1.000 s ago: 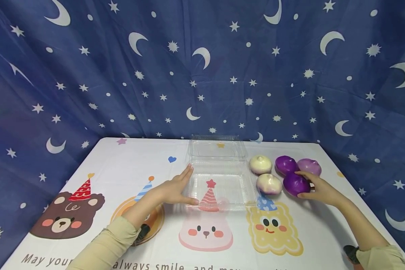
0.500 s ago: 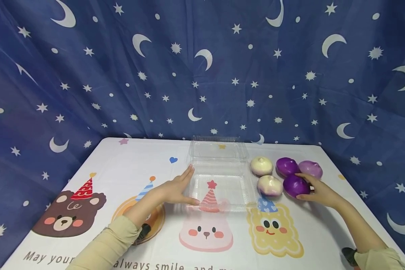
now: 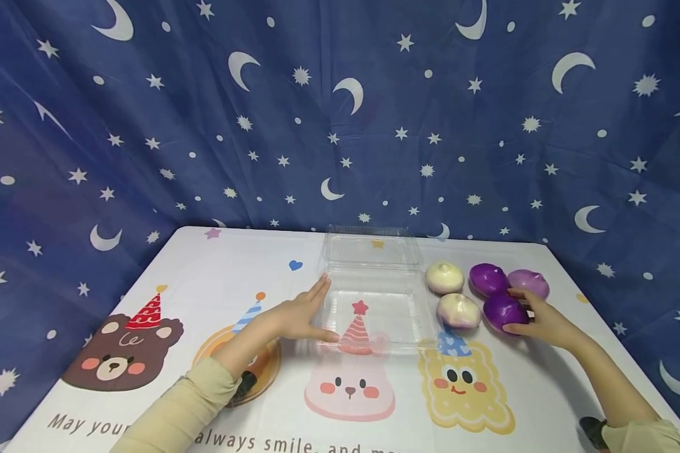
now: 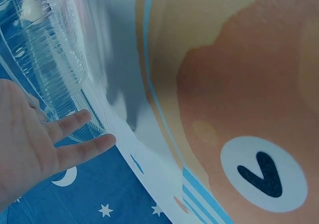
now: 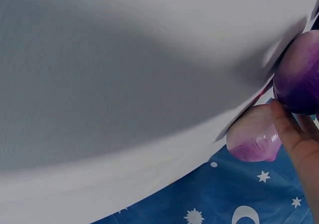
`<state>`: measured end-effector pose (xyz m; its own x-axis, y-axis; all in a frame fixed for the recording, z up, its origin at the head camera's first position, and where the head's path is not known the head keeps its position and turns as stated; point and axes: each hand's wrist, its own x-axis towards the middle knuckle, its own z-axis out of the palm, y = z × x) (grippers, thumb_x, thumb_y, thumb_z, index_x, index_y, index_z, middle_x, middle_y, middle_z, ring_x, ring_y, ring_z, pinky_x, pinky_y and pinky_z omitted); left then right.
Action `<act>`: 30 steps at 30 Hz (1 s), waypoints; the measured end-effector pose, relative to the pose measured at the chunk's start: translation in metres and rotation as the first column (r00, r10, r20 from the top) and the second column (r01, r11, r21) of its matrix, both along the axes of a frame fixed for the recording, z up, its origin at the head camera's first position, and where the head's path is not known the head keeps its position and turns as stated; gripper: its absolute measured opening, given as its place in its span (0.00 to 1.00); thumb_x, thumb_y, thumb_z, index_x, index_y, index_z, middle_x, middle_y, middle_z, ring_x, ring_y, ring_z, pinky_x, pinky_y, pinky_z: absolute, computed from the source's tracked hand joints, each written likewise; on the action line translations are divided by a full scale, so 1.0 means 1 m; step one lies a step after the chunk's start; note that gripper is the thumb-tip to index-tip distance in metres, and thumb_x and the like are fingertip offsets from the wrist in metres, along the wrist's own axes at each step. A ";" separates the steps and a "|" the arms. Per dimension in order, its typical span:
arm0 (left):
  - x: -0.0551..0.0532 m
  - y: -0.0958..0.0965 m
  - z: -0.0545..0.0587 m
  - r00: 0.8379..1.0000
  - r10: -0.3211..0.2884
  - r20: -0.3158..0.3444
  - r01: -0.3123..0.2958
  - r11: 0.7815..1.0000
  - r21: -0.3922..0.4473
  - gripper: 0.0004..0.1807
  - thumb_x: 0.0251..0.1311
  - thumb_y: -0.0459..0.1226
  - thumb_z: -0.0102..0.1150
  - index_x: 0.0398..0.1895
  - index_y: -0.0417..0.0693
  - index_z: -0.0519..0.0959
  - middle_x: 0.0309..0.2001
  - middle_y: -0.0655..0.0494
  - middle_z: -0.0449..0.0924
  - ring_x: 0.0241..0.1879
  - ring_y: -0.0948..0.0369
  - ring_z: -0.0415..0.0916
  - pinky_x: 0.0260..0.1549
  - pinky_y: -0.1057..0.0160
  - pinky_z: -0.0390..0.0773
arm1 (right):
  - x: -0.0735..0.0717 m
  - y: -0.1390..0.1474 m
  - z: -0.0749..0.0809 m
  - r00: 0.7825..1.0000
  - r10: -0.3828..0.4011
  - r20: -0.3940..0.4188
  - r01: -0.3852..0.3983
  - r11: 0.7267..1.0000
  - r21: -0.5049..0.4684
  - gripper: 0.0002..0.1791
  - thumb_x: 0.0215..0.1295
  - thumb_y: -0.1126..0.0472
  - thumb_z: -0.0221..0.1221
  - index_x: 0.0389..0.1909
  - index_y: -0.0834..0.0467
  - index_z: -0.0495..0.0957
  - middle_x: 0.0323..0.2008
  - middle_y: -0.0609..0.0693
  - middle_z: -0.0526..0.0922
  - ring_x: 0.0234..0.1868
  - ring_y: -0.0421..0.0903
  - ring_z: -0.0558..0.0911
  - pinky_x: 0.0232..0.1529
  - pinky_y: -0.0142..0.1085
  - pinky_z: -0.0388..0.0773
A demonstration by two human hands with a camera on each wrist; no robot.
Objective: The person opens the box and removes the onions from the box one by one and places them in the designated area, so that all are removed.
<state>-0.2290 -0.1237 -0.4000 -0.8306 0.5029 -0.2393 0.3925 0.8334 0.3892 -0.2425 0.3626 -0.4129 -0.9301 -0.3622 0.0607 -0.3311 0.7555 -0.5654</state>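
Observation:
A clear plastic clamshell container (image 3: 396, 308) lies with its lid (image 3: 351, 251) folded back. My left hand (image 3: 294, 318) rests at its left side, fingers extended and thumb along the near corner. In the left wrist view, straight fingertips of that hand (image 4: 30, 154) lie against the clear wall (image 4: 55, 59). My right hand (image 3: 546, 321) grips the nearest dark purple onion (image 3: 501, 311), fingers behind and thumb in front. The right wrist view shows the same onion (image 5: 301, 79) at the fingertips, with a paler purple onion (image 5: 254, 134) beyond.
Two whitish onions, one farther back (image 3: 444, 278) and one nearer (image 3: 459, 311), sit between container and right hand. Behind the gripped onion are another dark purple onion (image 3: 487, 279) and a light purple onion (image 3: 528, 285). A starry blue curtain (image 3: 294, 151) hangs behind the printed white table (image 3: 249, 251).
The head view has shifted slightly, so everything sits a little farther right in it. Both hands keep their places at the container and the dark purple onion.

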 end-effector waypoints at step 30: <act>0.001 -0.002 -0.005 0.999 -0.006 -0.033 0.007 0.999 0.050 0.60 0.51 0.67 0.55 0.75 0.53 0.32 0.76 0.52 0.24 0.70 0.40 0.51 0.52 0.39 0.73 | 0.008 -0.018 0.017 0.933 -0.172 -0.317 0.158 0.985 -0.069 0.23 0.59 0.62 0.63 0.52 0.69 0.71 0.46 0.69 0.79 0.46 0.55 0.79 0.45 0.20 0.76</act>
<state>-0.2280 -0.1255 -0.4051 -0.8342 0.5191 -0.1863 0.4113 0.8106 0.4169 -0.2346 0.3450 -0.3963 -0.9049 -0.1964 0.3777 -0.3731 0.7929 -0.4817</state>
